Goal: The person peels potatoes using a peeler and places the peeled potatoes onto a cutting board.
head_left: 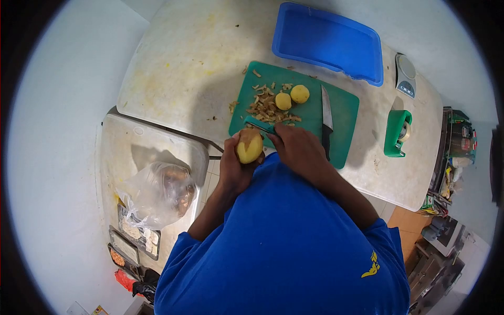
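A partly peeled potato (249, 147) is held in my left hand (233, 168), with brown skin still on its upper side. My right hand (299, 149) grips a green peeler (259, 124), whose head is close to the potato. Beyond my hands lies a green cutting board (340, 105). On it are two peeled potatoes, one smaller potato (283, 101) and one larger potato (300, 94), beside a heap of peelings (264, 109). A knife (326, 113) with a black handle rests on the board's right part, its handle toward me.
A blue tray (328, 44) lies at the table's far side. To the right are a kitchen scale (405, 73) and a green tape dispenser (397, 134). On the left table (121, 152) sit a plastic bag (160, 191) with brown contents and several dark trays (139, 231).
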### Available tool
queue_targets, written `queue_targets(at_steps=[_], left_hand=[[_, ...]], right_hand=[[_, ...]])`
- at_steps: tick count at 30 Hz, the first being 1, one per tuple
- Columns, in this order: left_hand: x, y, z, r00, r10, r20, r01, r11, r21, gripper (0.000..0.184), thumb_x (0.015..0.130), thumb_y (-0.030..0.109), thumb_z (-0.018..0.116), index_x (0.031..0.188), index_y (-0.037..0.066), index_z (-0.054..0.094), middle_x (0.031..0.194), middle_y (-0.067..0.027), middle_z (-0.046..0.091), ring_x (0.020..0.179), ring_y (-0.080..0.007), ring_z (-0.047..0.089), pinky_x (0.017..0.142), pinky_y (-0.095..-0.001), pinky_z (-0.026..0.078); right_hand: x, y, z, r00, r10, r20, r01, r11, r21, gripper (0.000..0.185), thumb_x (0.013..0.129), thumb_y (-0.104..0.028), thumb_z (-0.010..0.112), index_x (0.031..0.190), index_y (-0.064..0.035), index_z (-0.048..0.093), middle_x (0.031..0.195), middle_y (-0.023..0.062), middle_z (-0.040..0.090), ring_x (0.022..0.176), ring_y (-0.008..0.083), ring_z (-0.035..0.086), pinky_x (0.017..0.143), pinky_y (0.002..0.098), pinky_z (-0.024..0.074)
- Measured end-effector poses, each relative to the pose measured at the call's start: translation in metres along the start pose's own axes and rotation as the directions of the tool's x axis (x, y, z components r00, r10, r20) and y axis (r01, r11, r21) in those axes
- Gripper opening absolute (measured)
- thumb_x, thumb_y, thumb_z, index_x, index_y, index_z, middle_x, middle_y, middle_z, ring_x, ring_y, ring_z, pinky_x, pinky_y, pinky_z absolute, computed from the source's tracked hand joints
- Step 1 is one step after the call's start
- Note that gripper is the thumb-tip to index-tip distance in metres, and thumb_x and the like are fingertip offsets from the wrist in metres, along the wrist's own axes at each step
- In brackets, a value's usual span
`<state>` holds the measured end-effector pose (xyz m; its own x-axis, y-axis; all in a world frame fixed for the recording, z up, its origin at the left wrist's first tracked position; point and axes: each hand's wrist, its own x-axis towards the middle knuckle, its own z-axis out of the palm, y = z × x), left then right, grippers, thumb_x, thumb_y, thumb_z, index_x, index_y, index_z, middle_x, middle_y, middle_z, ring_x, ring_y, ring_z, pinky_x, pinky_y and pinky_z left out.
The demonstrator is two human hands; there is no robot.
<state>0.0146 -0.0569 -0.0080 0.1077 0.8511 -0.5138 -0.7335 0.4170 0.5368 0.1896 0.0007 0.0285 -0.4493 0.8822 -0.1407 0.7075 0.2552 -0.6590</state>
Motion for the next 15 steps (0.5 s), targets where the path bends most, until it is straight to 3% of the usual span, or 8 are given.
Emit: queue_targets(at_steps=[3, 6, 7, 10, 13, 15], left_hand=[[-0.011, 0.009, 0.014, 0.993, 0.040, 0.109, -0.038, 0.999, -0.021, 0.045, 0.098, 0.041, 0.041, 0.125, 0.005, 0.047, 0.103, -0.0142, 0.059, 0.083, -0.0233, 0.058, 0.073, -0.0364, 0.050], [-0.011, 0.013, 0.022, 0.993, 0.108, -0.037, -0.105, 0.992, 0.071, 0.049, 0.097, 0.041, 0.043, 0.133, 0.008, 0.040, 0.113, -0.0145, 0.057, 0.086, -0.0231, 0.058, 0.075, -0.0365, 0.050], [-0.010, 0.015, 0.018, 0.995, 0.101, 0.003, -0.101, 0.992, 0.074, 0.050, 0.096, 0.040, 0.046, 0.135, 0.009, 0.038, 0.117, -0.0142, 0.055, 0.089, -0.0228, 0.058, 0.076, -0.0361, 0.050], [-0.001, 0.015, 0.001, 0.986, 0.071, 0.154, -0.085, 0.993, 0.088, 0.058, 0.091, 0.031, 0.058, 0.140, 0.012, 0.034, 0.125, -0.0127, 0.052, 0.096, -0.0215, 0.057, 0.081, -0.0346, 0.050], [0.004, 0.015, -0.003, 0.958, 0.042, 0.284, -0.082, 0.988, 0.127, 0.072, 0.081, 0.014, 0.071, 0.142, 0.012, 0.032, 0.127, -0.0105, 0.051, 0.103, -0.0187, 0.055, 0.085, -0.0321, 0.050], [0.005, 0.019, -0.002, 0.963, 0.024, 0.268, -0.077, 0.978, 0.191, 0.084, 0.074, 0.004, 0.077, 0.144, 0.011, 0.030, 0.126, -0.0091, 0.051, 0.105, -0.0168, 0.055, 0.086, -0.0302, 0.049]], right_hand=[[0.012, 0.036, 0.020, 0.996, 0.084, 0.009, -0.084, 0.996, 0.005, 0.029, 0.097, -0.027, 0.053, 0.088, 0.0000, 0.055, 0.077, 0.0205, 0.064, 0.073, 0.0416, 0.062, 0.064, 0.0505, 0.0454], [0.023, 0.052, 0.011, 0.992, 0.122, -0.010, -0.121, 0.989, 0.080, 0.030, 0.097, -0.028, 0.054, 0.087, 0.0009, 0.054, 0.073, 0.0206, 0.062, 0.071, 0.0415, 0.061, 0.063, 0.0480, 0.0441], [0.026, 0.049, 0.006, 0.991, 0.135, -0.018, -0.132, 0.985, 0.113, 0.031, 0.097, -0.028, 0.054, 0.087, 0.0013, 0.054, 0.072, 0.0208, 0.062, 0.070, 0.0414, 0.060, 0.062, 0.0471, 0.0436], [0.023, 0.012, -0.028, 0.985, 0.165, 0.046, -0.167, 0.875, 0.455, 0.036, 0.098, -0.032, 0.053, 0.086, 0.0015, 0.055, 0.074, 0.0233, 0.061, 0.073, 0.0421, 0.061, 0.067, 0.0496, 0.0467], [0.030, 0.007, -0.024, 0.995, -0.008, -0.099, 0.055, 0.875, 0.481, 0.035, 0.097, -0.033, 0.054, 0.086, 0.0010, 0.055, 0.073, 0.0219, 0.061, 0.073, 0.0413, 0.061, 0.065, 0.0491, 0.0449], [0.027, 0.008, -0.026, 0.990, -0.125, -0.070, 0.141, 0.938, 0.316, 0.034, 0.096, -0.033, 0.054, 0.086, 0.0000, 0.056, 0.073, 0.0208, 0.061, 0.072, 0.0405, 0.061, 0.063, 0.0490, 0.0443]])
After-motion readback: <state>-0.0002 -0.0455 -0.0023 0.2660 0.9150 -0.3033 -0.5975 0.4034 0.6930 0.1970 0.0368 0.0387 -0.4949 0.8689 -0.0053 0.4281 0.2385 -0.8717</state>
